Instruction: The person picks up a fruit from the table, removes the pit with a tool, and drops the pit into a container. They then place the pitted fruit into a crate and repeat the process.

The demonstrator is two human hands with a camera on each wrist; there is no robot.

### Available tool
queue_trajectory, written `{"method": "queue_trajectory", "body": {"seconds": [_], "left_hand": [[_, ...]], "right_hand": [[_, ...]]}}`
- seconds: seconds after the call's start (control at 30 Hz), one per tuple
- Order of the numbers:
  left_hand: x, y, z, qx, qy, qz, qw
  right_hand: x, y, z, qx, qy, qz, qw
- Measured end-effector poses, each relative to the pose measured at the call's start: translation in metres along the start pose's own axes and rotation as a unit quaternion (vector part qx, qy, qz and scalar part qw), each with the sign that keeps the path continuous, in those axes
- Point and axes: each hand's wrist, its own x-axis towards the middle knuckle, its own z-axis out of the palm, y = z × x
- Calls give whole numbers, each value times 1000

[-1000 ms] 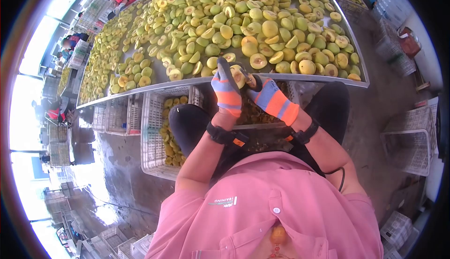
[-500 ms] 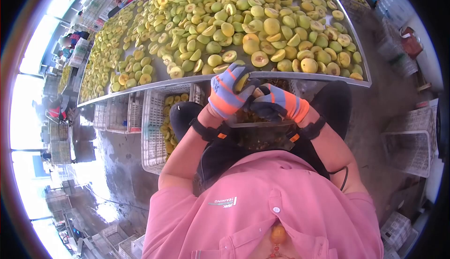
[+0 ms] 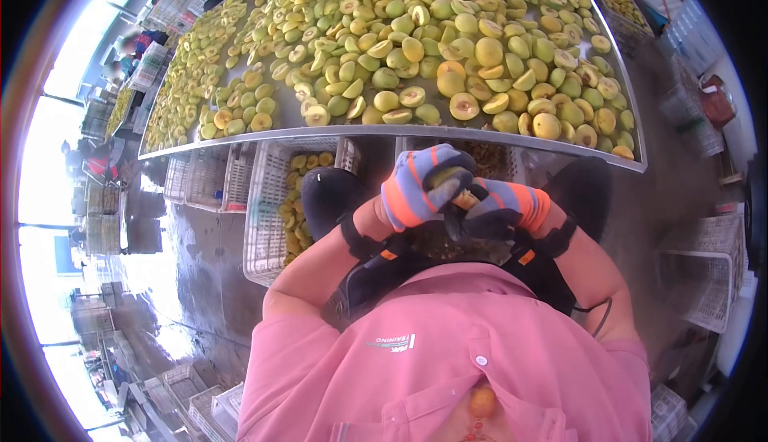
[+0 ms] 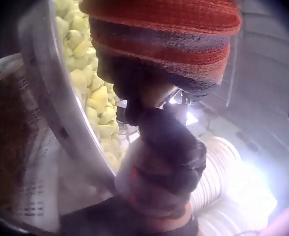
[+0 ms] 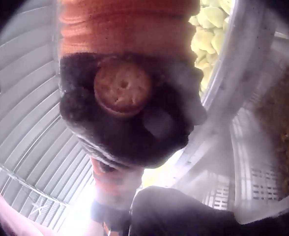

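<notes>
In the head view my gloved left hand (image 3: 424, 186) curls round a yellow-green piece of stone fruit (image 3: 438, 176), mostly hidden by the fingers. Close against it, my gloved right hand (image 3: 500, 210) grips a tool with a wooden handle (image 3: 466, 199); the handle's round brown butt (image 5: 122, 88) pokes out of the fist in the right wrist view. The tool's working end is hidden between the hands. Both hands meet above the lap, just on my side of the metal table (image 3: 384, 131), which bears a heap of halved fruit (image 3: 384, 50).
A white crate (image 3: 268, 226) holding fruit pieces stands by the left knee. Under the table edge, between the knees, another crate contains brownish scraps (image 3: 488, 156). An empty-looking white crate (image 3: 708, 274) is on the floor at right. Other people work at far left.
Both hands have drawn back from the table edge toward my body. The left hand has turned its back upward and closed over the fruit, whose cut face showed before.
</notes>
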Motion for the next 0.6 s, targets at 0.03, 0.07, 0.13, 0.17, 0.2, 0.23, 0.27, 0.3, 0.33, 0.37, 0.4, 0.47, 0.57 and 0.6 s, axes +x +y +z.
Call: {"method": "queue_trajectory", "body": {"seconds": [0.03, 0.07, 0.13, 0.17, 0.2, 0.23, 0.27, 0.3, 0.33, 0.37, 0.4, 0.47, 0.57, 0.6], "left_hand": [[-2, 4, 2, -60, 17, 10, 998], [-2, 10, 4, -75, 47, -6, 996], [-1, 22, 8, -106, 104, -42, 988], [-1, 7, 13, -143, 136, -46, 979], [1, -5, 15, -105, 145, -8, 984], [5, -17, 17, -67, 154, 32, 985], [4, -30, 21, -22, 157, 59, 986], [3, -42, 26, 24, 163, 85, 983], [3, -50, 29, 69, 172, 111, 976], [-1, -57, 27, 79, 143, 90, 982], [-4, -61, 25, 89, 113, 69, 987], [-15, -66, 16, -42, 245, -229, 941], [-36, -50, -43, 418, 268, -307, 812], [-42, -49, -62, 443, 294, -341, 776]], "right_hand": [[0, 1, 3, 9, -10, -14, 1000], [0, 2, 5, 18, -22, -27, 999], [4, 11, 8, 133, -29, -59, 989], [4, 14, 12, 214, -34, -60, 974], [4, 17, 14, 294, -37, -60, 953], [10, 32, 10, 424, -25, -46, 904], [17, 43, 3, 426, -86, -66, 898], [23, 52, -5, 426, -145, -87, 889], [25, 52, -9, 425, -203, -107, 876], [22, 52, -12, 397, -157, -107, 898], [17, 47, -12, 368, -110, -107, 917], [17, 49, -19, 286, 76, -64, 953], [32, 78, -47, 125, 360, 40, 924], [31, 91, -57, 96, 376, 56, 920]]}}
